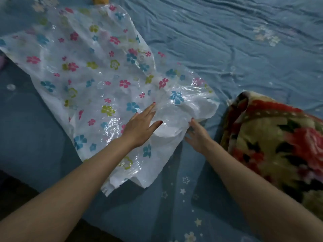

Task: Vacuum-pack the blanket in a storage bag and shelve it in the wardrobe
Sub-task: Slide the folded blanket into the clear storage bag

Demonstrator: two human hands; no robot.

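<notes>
The left hand (141,129) is pressing flat on the storage bag (90,75), fingers straight, while the right hand (196,135) is pinching its near edge, likely opening it for the blanket (272,140) lying just right.

A wrinkled blue bedsheet (218,41) with small stars covered the bed; an orange-yellow object (100,0) lay at the top edge.

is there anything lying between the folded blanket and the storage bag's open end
Nothing visible. Only bare blue bedsheet separates the blanket from the storage bag. The left hand lies flat on the bag; the right hand holds its edge.
</notes>
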